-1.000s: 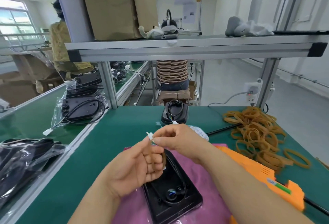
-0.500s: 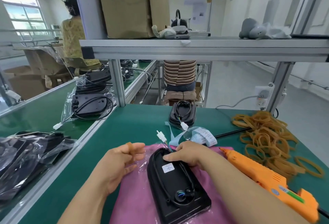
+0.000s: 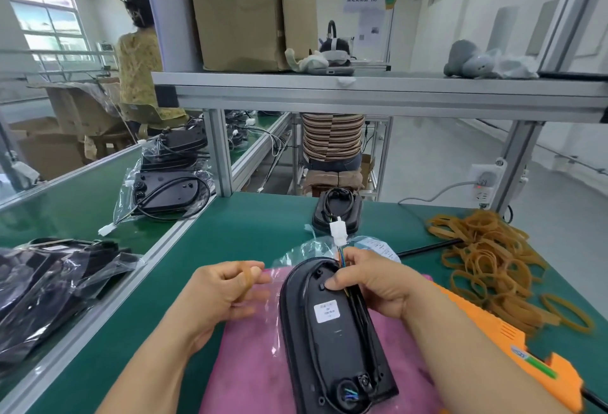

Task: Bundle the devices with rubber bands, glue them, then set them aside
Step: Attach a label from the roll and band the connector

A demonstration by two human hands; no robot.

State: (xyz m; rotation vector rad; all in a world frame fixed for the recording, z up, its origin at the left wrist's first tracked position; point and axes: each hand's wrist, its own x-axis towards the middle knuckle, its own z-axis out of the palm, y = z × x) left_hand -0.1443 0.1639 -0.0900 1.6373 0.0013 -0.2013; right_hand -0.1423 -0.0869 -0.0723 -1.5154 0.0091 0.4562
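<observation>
The black oval plastic device [image 3: 329, 331] lies label side up on a pink cloth [image 3: 250, 364] at the near edge of the green-topped bench [image 3: 230, 236]. The right hand [image 3: 371, 278] pinches its coloured wires [image 3: 342, 257] at the far end, thumb pressed on the casing. The white plug [image 3: 338, 232] stands above the fingers. Just to the left, the left hand [image 3: 220, 295] holds a tan rubber band [image 3: 246, 282] in curled fingers. An orange glue gun [image 3: 506, 338] lies to the right, beside a heap of tan rubber bands [image 3: 487, 259].
</observation>
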